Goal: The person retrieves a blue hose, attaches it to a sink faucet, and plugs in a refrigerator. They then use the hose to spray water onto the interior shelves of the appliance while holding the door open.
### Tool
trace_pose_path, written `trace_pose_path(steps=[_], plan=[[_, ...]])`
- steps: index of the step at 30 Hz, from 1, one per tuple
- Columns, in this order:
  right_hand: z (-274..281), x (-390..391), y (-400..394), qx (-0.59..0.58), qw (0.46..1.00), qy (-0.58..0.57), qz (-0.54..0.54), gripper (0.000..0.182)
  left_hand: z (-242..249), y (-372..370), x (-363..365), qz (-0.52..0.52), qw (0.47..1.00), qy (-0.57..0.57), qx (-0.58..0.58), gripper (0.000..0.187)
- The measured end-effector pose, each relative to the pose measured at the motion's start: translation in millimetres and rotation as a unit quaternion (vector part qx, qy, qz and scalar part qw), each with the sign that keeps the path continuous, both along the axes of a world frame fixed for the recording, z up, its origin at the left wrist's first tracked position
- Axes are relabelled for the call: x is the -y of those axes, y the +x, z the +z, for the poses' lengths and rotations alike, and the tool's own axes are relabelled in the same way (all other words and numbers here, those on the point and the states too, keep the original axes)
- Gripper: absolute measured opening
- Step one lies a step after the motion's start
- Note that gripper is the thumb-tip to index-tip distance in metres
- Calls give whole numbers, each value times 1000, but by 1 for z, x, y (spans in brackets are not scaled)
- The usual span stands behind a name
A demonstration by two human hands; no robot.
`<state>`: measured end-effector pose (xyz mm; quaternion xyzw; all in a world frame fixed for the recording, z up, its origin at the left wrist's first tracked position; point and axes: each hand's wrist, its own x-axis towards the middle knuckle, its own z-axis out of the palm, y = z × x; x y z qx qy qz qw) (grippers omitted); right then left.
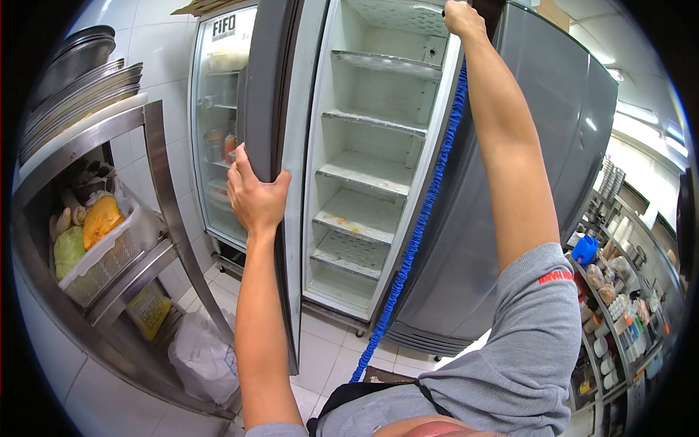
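Observation:
My left hand (pixel 258 197) grips the edge of a tall grey fridge door (pixel 263 87), which stands open, with the thumb and fingers spread around the edge. My right hand (pixel 466 20) is raised at the top right corner of the upright fridge (pixel 375 153), its fingers closed. A small dark tip pokes out beyond those fingers. From behind my right forearm a crinkled blue hose (pixel 422 233) hangs down to my waist; its upper end runs up toward that hand. Inside the fridge, several shelves (pixel 364 171) show, one with yellowish stains (pixel 342 223).
Left is a steel rack (pixel 156 146) with stacked pans (pixel 80 84) and a basket (pixel 109 255) of vegetables. A white plastic bag (pixel 204 357) sits below. A glass-door fridge (pixel 218 131) stands behind the door, a grey closed cabinet (pixel 531 182) at right, and loaded shelves (pixel 619 291) beyond.

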<state>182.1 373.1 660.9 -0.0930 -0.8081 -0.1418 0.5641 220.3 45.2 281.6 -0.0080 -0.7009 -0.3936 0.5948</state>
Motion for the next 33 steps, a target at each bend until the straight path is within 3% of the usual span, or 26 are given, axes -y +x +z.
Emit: trace_pose_path(steps=[6,14,33], plan=[[5,4,-21,0,998,58,5,22,0,-1,4,-2,1000,-1,3,80],[-14,43,5,54,998,-4,7,33,0,0,6,-9,1000,0,11,81],[-21,58,4,68,997,-22,19,32,0,2,3,-3,999,-17,31,83]])
